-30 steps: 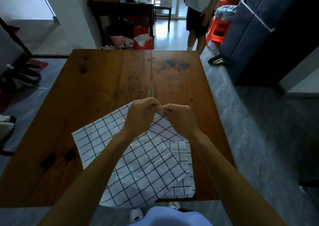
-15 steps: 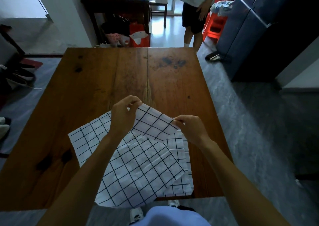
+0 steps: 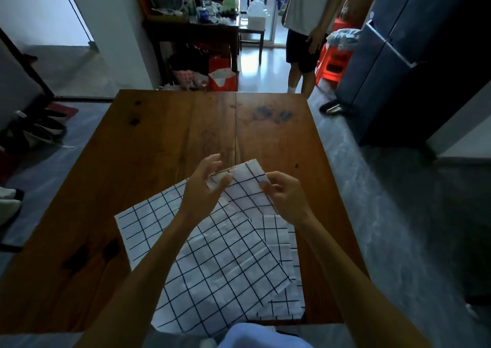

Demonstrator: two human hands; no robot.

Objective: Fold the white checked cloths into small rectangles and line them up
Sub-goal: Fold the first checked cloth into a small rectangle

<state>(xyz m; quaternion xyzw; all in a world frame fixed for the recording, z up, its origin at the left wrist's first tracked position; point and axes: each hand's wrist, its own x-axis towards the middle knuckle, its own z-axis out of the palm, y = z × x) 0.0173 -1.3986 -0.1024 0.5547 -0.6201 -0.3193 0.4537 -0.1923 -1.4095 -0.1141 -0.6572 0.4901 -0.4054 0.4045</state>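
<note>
Now the top white checked cloth [image 3: 212, 257] is lifted at its far corner, and both hands are on that raised edge: the left hand [image 3: 204, 188] pinches it between thumb and fingers, the other fingers fanned loosely, while the right hand [image 3: 285, 196] is curled round the edge just beside it, thumb on top. From that grip the cloth drops back toward the person, its body lying spread and flat, crease lines showing, its near edge hanging over the near edge of the wooden table [image 3: 164, 140]. Under it, out past the right hand's side, a second checked cloth [image 3: 285, 246] peeks out, apparently unfolded too, though mostly covered. By my reading this is early going: no small rectangle in sight, nothing lined up, and the far half of the table waits bare of cloth. First fold barely begun, then the second cloth, then the lining up. Beyond the table a person [image 3: 310, 28] stands beside a red stool [image 3: 333, 64]
</note>
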